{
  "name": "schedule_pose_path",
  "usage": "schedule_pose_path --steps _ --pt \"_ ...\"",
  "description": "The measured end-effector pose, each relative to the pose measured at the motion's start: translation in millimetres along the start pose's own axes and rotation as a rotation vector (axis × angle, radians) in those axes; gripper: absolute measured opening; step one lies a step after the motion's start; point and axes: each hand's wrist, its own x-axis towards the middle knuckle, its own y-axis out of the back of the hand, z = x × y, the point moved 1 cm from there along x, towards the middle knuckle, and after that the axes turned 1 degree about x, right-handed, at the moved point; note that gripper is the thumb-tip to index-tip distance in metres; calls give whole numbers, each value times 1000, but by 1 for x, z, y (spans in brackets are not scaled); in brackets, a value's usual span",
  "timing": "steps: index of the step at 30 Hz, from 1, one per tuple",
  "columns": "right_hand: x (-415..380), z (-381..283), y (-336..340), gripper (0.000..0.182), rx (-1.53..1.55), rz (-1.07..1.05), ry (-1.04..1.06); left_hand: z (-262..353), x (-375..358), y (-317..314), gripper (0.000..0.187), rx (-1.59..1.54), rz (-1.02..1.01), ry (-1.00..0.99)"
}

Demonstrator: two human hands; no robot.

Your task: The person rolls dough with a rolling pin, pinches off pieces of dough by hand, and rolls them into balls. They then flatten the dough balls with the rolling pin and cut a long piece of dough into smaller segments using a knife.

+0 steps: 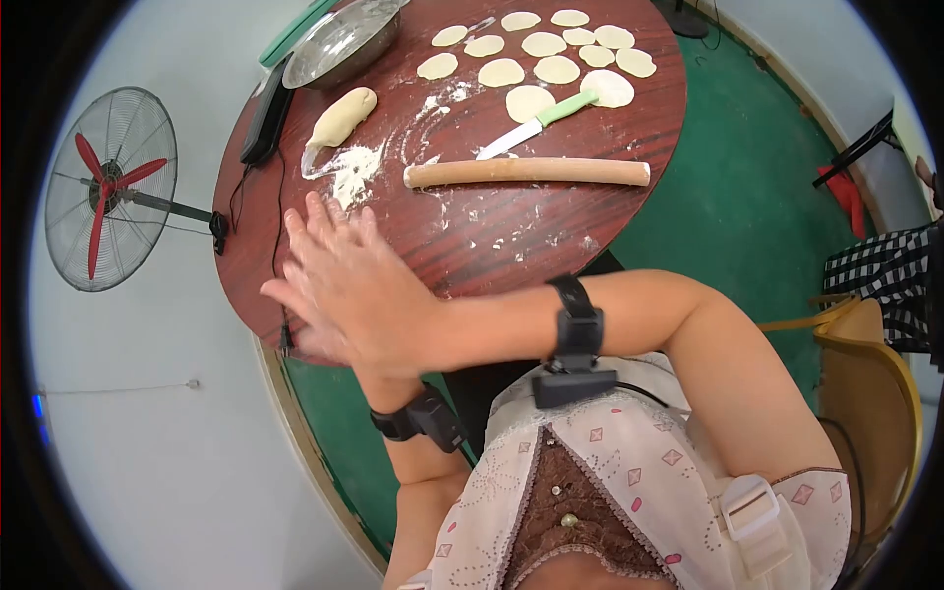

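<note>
Just past our fingers lies a patch of loose flour on the table; can't tell if the tips touch it or hang above. Beyond that, a bit to R, sits the dough lump, apart from both hands, long axis slanting: near end L, far end R. Rolling pin is R of our fingers & slightly farther out, axis running crosswise, L end nearest us, other end well off to R. Our R hand is on top, back up, so prob. nearer the pin; L hand is underneath, mostly covered. Both look flat, palms tog., fingers stretched out & a bit spread, some blur. Nothing visible in our grip, but can't tell what, if anything, is btwn the palms. Past the pin, farther R of our fingers, knife lies w/ blade tip toward the pin, green handle over a dough round's edge; rest of the dough rounds spread well beyond it. Metal bowl is farther out than the lump, approx. straight ahead of our fingers.
</note>
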Motion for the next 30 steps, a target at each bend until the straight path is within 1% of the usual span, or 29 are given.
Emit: schedule_pose_path --steps 2,3,4,5,6,7,8,9,10,13,14,16,17,19,22,23,24,26,28,30 --pt "24 19 -13 64 226 -42 -166 -19 2 -17 57 320 228 -69" --pt "41 31 -19 68 273 79 -204 -24 5 -22 58 341 269 -63" --pt "50 46 -25 68 283 37 -244 -25 7 -33 58 124 324 -5" --pt "60 55 -21 69 293 -5 -283 -30 5 3 64 -374 -139 77" --pt "64 59 -19 69 302 -48 -322 -23 3 3 64 -298 -94 86" --pt "58 56 -20 71 271 -35 -278 -16 0 -1 65 -225 -50 96" --pt "52 52 -22 71 234 -126 -224 -9 -2 -1 66 -152 -7 105" --pt "43 42 -18 71 194 -224 -166 1 1 11 67 -233 -117 141" --pt "32 31 -15 71 156 -329 -105 9 4 18 66 -250 -160 141" --pt "-6 -16 -17 56 -340 -19 -23 9 7 22 64 -186 -125 105" --pt "-5 -15 -18 54 -268 46 -57 5 7 19 63 -135 -72 88" --pt "0 -10 -28 52 -117 141 -84 -7 9 10 61 50 132 38" --pt "6 -4 -33 52 -39 175 -77 -11 10 6 60 145 218 31" --pt "35 34 -41 54 116 187 13 -17 11 9 59 178 274 48" --pt "52 55 -35 56 132 107 -242 -13 11 10 52 -341 -201 175" --pt "46 50 -37 58 56 39 -182 -5 6 7 48 -191 71 165" --pt "33 38 -34 59 -21 -27 -122 4 7 9 48 -173 50 167" --pt "6 12 -31 62 -175 -168 1 20 12 26 48 -238 -74 149" --pt "0 -11 -38 58 -332 61 -69 21 15 30 48 -225 -104 143" --pt "1 -14 -38 58 -296 184 -60 11 15 27 49 -195 -73 137"
